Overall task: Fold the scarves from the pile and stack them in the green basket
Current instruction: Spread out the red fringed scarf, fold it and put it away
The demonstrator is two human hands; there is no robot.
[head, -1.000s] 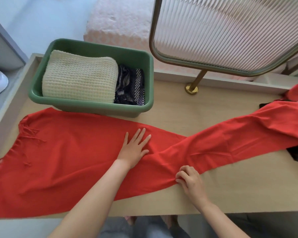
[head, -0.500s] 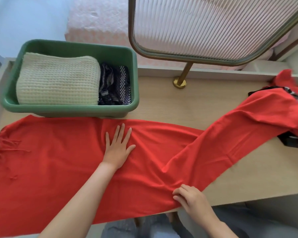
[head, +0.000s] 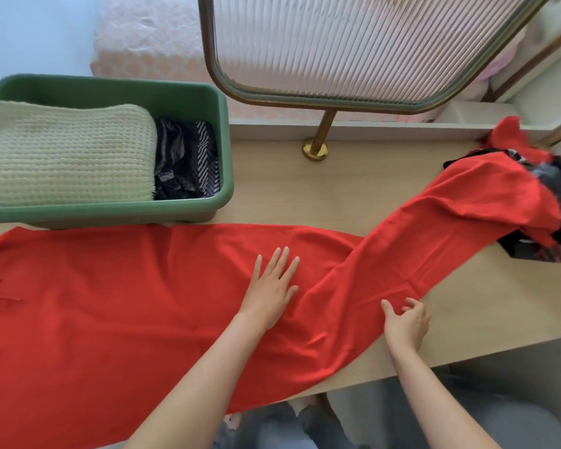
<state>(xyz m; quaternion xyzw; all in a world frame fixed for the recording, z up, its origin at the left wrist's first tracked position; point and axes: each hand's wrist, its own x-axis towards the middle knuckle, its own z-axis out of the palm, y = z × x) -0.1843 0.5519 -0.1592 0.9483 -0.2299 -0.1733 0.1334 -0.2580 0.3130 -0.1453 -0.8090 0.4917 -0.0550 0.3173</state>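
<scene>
Since the left hand [head: 272, 286] only lies flat, fingers straight, on the red scarf [head: 127, 303] while the right hand [head: 405, 322] pinches the cloth's near edge with curled fingers and thumb, a hard tug could slide the whole scarf out from under the palm. Its far end is draped over the pile [head: 557, 189], well right of the right hand, so pulling may drag other scarves along or off the table [head: 305, 196]. Twisted ridge between the hands could get folded in as a crease. Cloth hanging over the table edge below the left forearm may slip down. Green basket [head: 188, 215] sits beyond and left of the left hand, already holding a cream knit scarf [head: 65, 157] and a dark striped scarf [head: 185, 160]. Scarf's left end is cut off by the frame, its right end lost in the pile. Pile count unclear, and how much cloth the pinch holds is hard to tell.
</scene>
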